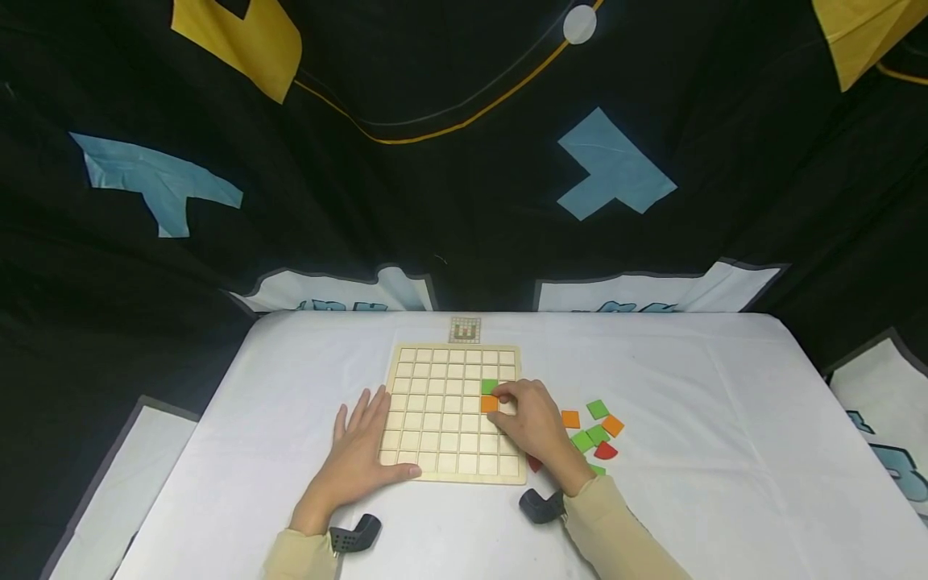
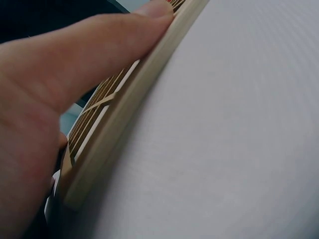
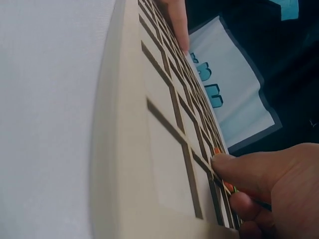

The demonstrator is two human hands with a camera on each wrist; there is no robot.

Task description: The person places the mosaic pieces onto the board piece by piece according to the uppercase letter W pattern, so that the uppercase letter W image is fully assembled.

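A square wooden grid board [image 1: 471, 478] lies on the white table. My left hand [image 1: 358, 451] rests at its left side with fingers spread, the thumb over the near edge; the left wrist view shows that thumb [image 2: 119, 40] along the rim. At the board's right part, my right hand [image 1: 532, 419] holds an orange square tile [image 1: 489, 404] between thumb and index finger, within a grid cell. A green square tile [image 1: 489, 386] sits in the cell just beyond it. In the right wrist view the thumb tip overlaps the orange tile [image 3: 217, 150].
Loose green tiles [image 1: 598, 409], orange tiles [image 1: 612, 425] and red rounded pieces [image 1: 606, 450] lie right of the board, some partly behind my right hand. A small pattern card [image 1: 465, 329] lies beyond the far edge. A black patterned curtain [image 1: 464, 217] hangs behind the table.
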